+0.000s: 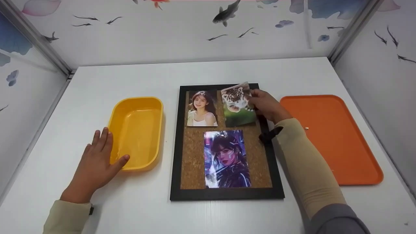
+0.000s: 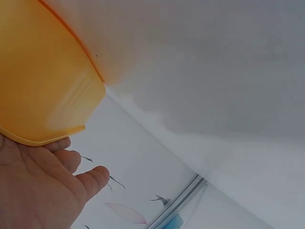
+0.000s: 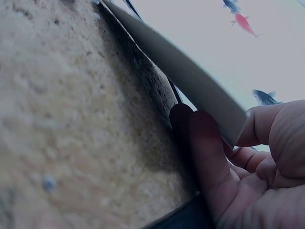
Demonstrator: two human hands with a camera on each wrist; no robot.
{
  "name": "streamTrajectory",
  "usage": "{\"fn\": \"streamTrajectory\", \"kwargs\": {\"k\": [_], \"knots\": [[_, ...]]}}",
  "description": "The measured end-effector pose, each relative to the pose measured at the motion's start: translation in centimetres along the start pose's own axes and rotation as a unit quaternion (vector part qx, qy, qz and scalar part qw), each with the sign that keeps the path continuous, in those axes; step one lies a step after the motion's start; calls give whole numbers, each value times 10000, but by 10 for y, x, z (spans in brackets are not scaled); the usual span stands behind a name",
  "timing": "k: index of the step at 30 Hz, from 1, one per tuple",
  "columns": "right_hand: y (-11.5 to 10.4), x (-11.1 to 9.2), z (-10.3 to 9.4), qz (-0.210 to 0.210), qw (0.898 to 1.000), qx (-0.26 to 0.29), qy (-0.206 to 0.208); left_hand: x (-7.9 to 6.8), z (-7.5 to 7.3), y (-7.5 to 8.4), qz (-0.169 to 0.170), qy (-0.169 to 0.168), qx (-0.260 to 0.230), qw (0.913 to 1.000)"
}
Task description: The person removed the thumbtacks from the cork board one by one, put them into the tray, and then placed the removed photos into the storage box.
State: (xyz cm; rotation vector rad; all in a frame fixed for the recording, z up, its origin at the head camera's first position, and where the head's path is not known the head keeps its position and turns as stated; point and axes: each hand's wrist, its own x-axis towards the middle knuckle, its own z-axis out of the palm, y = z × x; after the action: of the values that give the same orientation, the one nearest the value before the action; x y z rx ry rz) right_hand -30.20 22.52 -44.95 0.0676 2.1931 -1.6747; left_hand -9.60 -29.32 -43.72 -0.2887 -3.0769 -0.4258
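- Your right hand (image 1: 268, 105) pinches the tiger picture (image 1: 238, 105) at its right edge, apparently sparing the image; the print tilts off the framed corkboard (image 1: 193, 156), midway between the side edges of the surface (image 1: 214, 74).
- Your left hand (image 1: 97, 165), fingers extended, rests against the yellow tray (image 1: 138, 136) near the left edge, perhaps for support.
- The orange tray (image 1: 352, 146) lies toward the right edge, presumably for reach.
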Motion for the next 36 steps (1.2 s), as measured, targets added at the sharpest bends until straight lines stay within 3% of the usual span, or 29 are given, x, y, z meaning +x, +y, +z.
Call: {"fn": "streamTrajectory", "kwargs": {"k": [18,36], "knots": [[-4,-5,-2,-14,10000,-31,-33,0,2,-1,209,139,302,9992],[-16,-9,-3,-183,9996,204,-83,-1,3,-1,282,269,203,9990]]}}
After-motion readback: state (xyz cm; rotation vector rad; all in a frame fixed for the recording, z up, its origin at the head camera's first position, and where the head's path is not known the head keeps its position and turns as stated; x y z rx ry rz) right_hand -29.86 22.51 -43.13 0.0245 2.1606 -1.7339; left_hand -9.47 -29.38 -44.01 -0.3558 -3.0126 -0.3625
